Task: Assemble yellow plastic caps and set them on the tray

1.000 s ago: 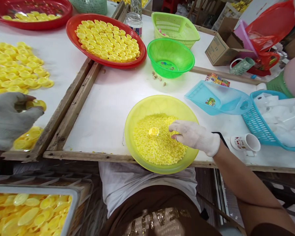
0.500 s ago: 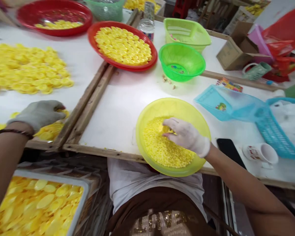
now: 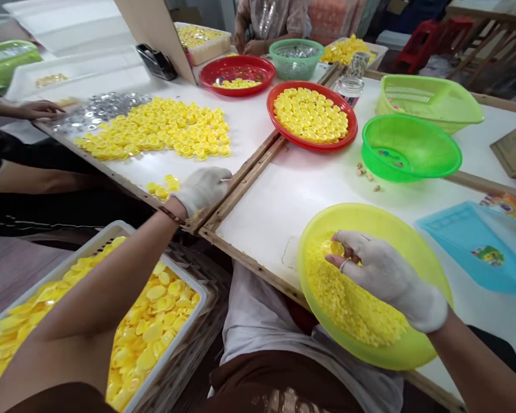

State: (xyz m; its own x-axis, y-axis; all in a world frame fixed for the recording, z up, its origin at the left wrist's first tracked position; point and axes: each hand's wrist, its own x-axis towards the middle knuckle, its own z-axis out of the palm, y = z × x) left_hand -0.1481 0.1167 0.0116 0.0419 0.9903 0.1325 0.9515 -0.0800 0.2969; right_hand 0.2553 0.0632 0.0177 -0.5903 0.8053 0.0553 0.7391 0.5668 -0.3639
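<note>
My right hand (image 3: 380,272), in a pale glove with bare fingertips, is over the yellow bowl (image 3: 425,258). Between its thumb and fingers sits a small round yellow cap (image 3: 336,248). Loose yellow pellets (image 3: 352,307) lie heaped in the bowl, just under the hand. My left hand (image 3: 204,189), gloved too, rests low over the left table by the wooden divider. Its fingers are curled together and hide whatever they hold. A few yellow caps (image 3: 165,186) lie beside it, and a bit of yellow shows beneath it.
Many yellow caps (image 3: 189,129) spread over the left table near silver pieces (image 3: 98,109). A red tray (image 3: 275,123) of caps, a green basin (image 3: 413,143) and a blue scoop tray (image 3: 456,241) stand around. Below is a crate (image 3: 202,292) of yellow pieces. Another person's hand (image 3: 43,109) is at left.
The view has swung left, so the tables appear farther right. My left hand has shifted toward the divider, covering yellow pieces there. My right hand stays over the bowl with a yellow cap.
</note>
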